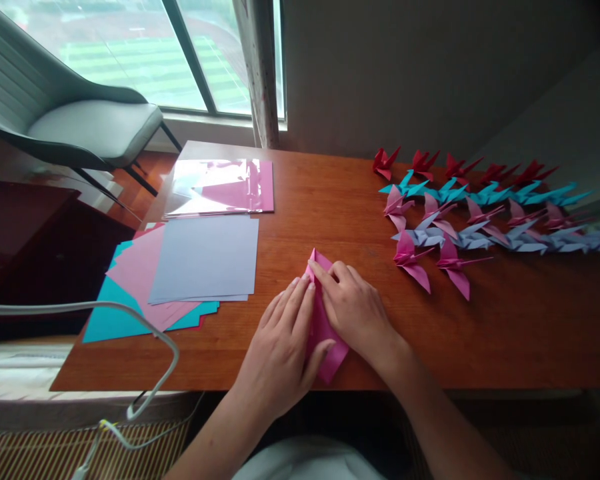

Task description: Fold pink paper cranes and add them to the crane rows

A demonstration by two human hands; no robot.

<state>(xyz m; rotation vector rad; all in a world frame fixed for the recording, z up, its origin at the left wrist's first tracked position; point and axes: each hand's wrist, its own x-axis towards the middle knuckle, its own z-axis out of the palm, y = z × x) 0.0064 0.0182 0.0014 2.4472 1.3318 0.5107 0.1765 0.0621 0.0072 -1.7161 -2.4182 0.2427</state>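
Note:
A sheet of pink origami paper [331,347], folded to a narrow pointed shape, lies on the table near its front edge. My left hand [286,340] holds it down from the left, fingers stretched and close together, the thumb apart across the lower part. From the right, my right hand [357,303] grips the upper part, its index finger pressed near the tip and the other fingers curled. Both sets of fingertips meet close to the upper point. The hands hide much of the paper, including parts of its folds.
Rows of folded cranes in red [384,163], turquoise [447,191], pink [395,205], lavender [475,237] and magenta [413,260] stand at right. Lavender sheets [207,257], pink and turquoise sheets [113,319], and a plastic-wrapped paper pack [264,187] lie left. A white cable [173,353] hangs at the left edge.

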